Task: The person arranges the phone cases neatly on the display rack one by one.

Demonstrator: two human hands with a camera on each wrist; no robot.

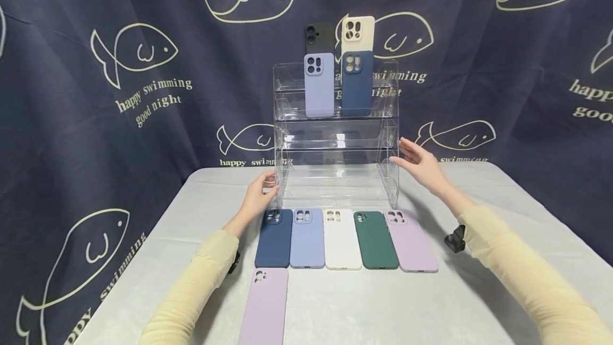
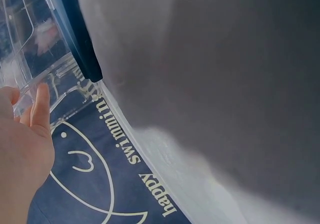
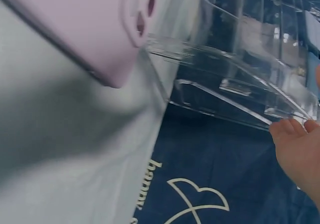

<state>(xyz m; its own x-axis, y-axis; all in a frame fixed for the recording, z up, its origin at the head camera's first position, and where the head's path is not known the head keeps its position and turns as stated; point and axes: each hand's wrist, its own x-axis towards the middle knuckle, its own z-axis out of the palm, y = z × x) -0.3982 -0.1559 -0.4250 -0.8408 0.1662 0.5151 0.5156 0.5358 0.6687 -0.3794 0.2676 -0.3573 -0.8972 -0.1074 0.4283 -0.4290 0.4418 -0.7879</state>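
Dark blue cloth (image 1: 191, 47) printed with pale fish, whales and lettering hangs behind the clear rack (image 1: 337, 148), which stands upright on a pale bench (image 1: 345, 307). At the rack's left side is the left hand (image 1: 258, 196), touching its lower side wall; its grip is spread, thumb and forefinger apart. At the rack's right side, somewhat higher up, the right hand (image 1: 421, 166) touches the side wall; its grip is spread too, thumb nearer the rack's front and the fingers behind it.

High on the rack, left of its middle, a black case (image 1: 320, 37) stands in a tier behind a light blue case (image 1: 319, 89). Right of its middle, a cream case (image 1: 359, 36) stands behind a blue case (image 1: 357, 87).

Just before the rack's foot, five more cases lie in a row, from its left to its right: a navy case (image 1: 274, 241), a periwinkle case (image 1: 308, 241), a white case (image 1: 342, 241), a green case (image 1: 377, 241) and a lilac case (image 1: 413, 243). Farther out from the rack, in front of the navy one, lies a pale purple case (image 1: 265, 307), cut off by the head view's lower edge.
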